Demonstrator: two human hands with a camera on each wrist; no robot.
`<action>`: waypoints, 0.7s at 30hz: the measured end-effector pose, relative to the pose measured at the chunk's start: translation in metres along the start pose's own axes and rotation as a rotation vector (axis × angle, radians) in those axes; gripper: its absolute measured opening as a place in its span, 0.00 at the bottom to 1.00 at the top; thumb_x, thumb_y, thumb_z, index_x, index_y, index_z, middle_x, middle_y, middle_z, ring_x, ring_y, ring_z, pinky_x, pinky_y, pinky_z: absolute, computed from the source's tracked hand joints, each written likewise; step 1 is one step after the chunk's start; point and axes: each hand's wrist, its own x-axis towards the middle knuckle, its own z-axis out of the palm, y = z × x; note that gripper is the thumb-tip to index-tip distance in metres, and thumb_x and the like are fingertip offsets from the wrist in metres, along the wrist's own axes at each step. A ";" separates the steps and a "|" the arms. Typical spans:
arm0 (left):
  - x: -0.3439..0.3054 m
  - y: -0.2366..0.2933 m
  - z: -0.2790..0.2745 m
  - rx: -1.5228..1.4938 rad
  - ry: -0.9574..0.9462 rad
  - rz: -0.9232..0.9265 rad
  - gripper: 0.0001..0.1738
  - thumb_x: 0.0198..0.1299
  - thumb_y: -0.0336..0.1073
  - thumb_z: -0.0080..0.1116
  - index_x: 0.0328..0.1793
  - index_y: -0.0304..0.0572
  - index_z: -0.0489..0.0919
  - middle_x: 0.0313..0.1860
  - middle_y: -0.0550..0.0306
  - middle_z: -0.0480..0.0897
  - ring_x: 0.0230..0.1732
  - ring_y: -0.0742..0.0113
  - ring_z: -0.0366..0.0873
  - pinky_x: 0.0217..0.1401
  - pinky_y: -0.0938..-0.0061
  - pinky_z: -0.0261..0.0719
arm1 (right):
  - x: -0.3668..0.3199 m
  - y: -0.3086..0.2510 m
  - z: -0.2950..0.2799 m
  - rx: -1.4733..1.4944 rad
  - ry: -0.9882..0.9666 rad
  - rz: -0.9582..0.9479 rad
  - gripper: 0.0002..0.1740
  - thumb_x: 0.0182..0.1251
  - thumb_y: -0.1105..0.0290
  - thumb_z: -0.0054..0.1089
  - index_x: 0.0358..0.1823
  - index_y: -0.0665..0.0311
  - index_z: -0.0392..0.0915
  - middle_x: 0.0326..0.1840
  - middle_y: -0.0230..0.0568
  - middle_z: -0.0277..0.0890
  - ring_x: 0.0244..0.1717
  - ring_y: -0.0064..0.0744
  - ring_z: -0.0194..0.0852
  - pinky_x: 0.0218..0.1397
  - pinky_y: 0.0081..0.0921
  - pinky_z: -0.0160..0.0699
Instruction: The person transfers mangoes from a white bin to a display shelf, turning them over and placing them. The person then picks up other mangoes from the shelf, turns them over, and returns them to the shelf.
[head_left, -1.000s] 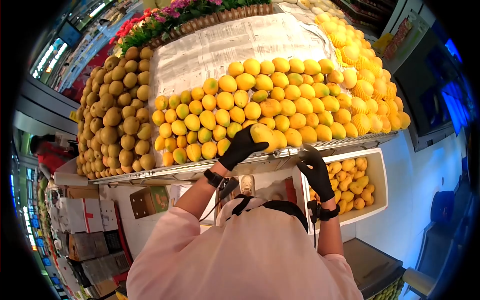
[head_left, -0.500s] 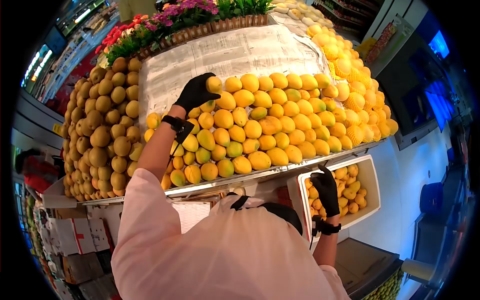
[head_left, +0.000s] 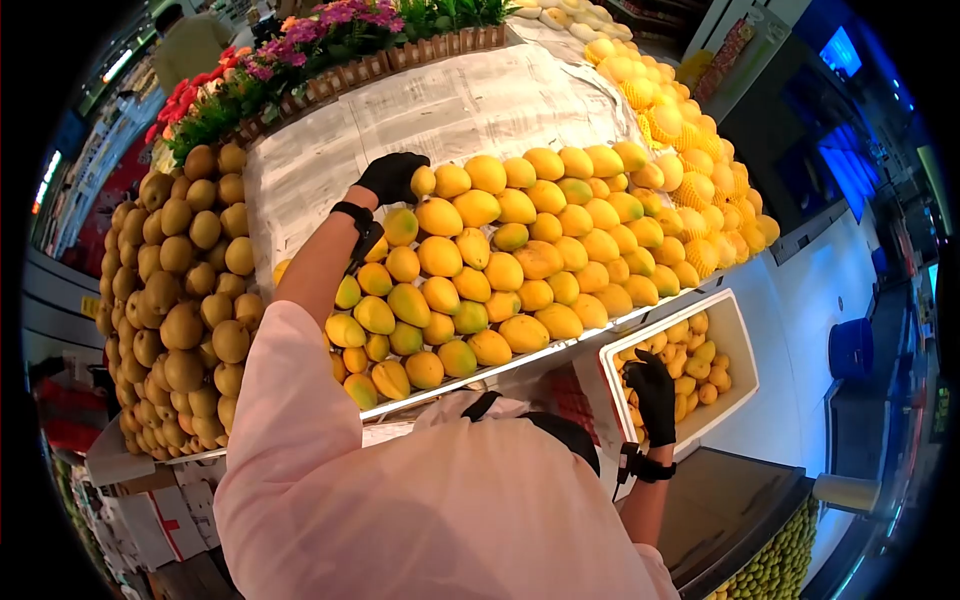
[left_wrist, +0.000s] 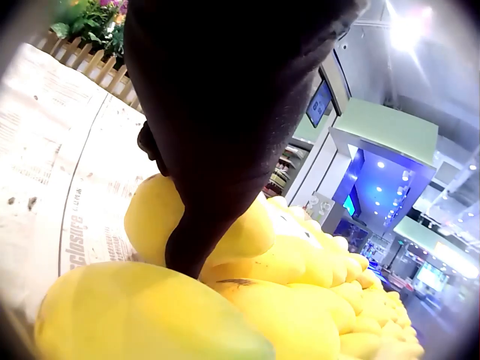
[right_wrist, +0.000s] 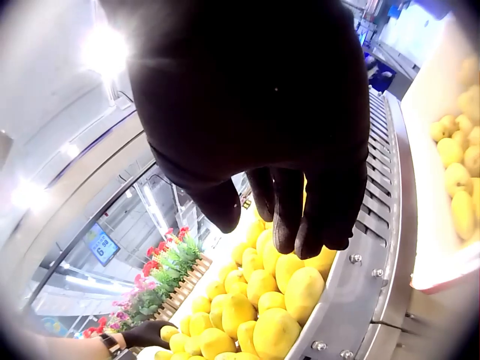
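Note:
My left hand (head_left: 393, 177), in a black glove, holds a yellow mango (head_left: 424, 181) at the left end of the top row of mangoes on the display. In the left wrist view the gloved fingers reach down over this mango (left_wrist: 150, 217), beside other mangoes and the printed paper. My right hand (head_left: 653, 398), also black-gloved, hangs over the left part of a white foam box (head_left: 737, 405) of mangoes. Its fingers are loosely bent with nothing between them, as the right wrist view also shows, where the hand (right_wrist: 255, 112) is large at the top.
Brown round fruit (head_left: 175, 300) is heaped left of the mangoes. Paper (head_left: 440, 110) covers the stand behind them, up to a small wooden fence (head_left: 370, 68) with flowers. Net-wrapped yellow fruit (head_left: 700, 205) lies on the right. A metal rail (right_wrist: 360, 300) edges the stand.
My left hand carried the mango from the display's front edge up and left to the top row's end. The right hand moved down over the foam box. The head view has turned.

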 end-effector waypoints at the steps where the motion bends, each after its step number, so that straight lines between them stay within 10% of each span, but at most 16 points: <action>1: 0.002 -0.002 0.003 0.023 -0.019 0.018 0.38 0.37 0.42 0.76 0.60 0.55 0.75 0.54 0.54 0.80 0.56 0.51 0.77 0.61 0.63 0.75 | -0.002 0.002 0.002 -0.007 0.006 0.002 0.20 0.63 0.77 0.60 0.58 0.68 0.74 0.43 0.38 0.80 0.43 0.24 0.77 0.49 0.20 0.76; 21: -0.010 -0.018 -0.006 -0.202 -0.153 -0.067 0.49 0.41 0.32 0.77 0.73 0.52 0.65 0.68 0.49 0.71 0.68 0.50 0.68 0.72 0.61 0.67 | -0.015 0.004 0.032 -0.061 0.011 0.001 0.16 0.67 0.74 0.58 0.55 0.69 0.76 0.41 0.35 0.80 0.40 0.23 0.77 0.46 0.19 0.75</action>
